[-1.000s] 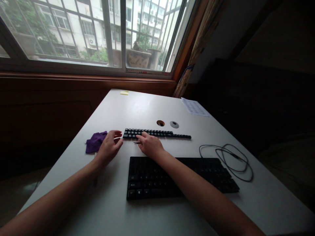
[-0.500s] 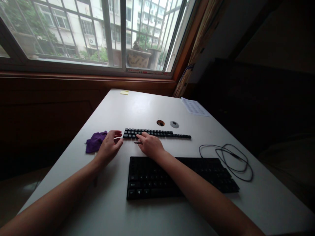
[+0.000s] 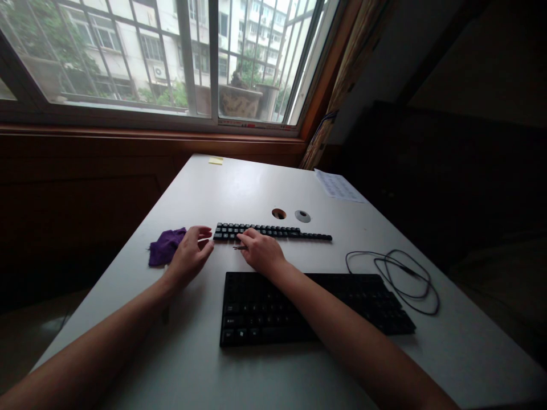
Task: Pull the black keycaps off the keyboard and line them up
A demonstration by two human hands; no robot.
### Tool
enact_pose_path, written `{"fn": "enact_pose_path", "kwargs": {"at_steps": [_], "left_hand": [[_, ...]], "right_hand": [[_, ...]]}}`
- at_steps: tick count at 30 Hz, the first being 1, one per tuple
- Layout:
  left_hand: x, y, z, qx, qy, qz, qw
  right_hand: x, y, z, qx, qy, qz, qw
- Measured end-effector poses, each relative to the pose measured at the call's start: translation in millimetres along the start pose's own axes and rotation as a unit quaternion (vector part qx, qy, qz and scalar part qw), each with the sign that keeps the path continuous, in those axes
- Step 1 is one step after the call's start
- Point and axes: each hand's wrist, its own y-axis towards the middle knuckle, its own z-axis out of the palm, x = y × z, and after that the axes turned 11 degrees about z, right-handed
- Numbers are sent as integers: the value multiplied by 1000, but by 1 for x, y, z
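Rows of black keycaps (image 3: 273,230) stand lined up on the white desk. My left hand (image 3: 191,250) is at their left end, fingers curved and apart, with nothing seen between them. Over the front row, my right hand (image 3: 261,250) has its index fingertip at the keycaps. A thin dark tool (image 3: 239,247) is gripped in that hand, its narrow tip pointing left; the rest is hidden by the fingers. Nearer to me lies a black keyboard (image 3: 265,319), partly covered by my right forearm.
A purple cloth (image 3: 166,248) lies left of my left hand. The keyboard's looped cable (image 3: 427,285) is at the right. Behind the keycaps are a round desk hole (image 3: 279,214) and a grey cover (image 3: 302,216). Farther back are printed paper (image 3: 339,187) and a yellow note (image 3: 216,160).
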Motion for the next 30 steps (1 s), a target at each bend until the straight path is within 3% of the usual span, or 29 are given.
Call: {"fn": "enact_pose_path", "kwargs": {"at_steps": [30], "left_hand": [[-3,0,0,5,-7,-7,1000]], "right_hand": [[2,-1,-2,1,-10,-9,1000]]}}
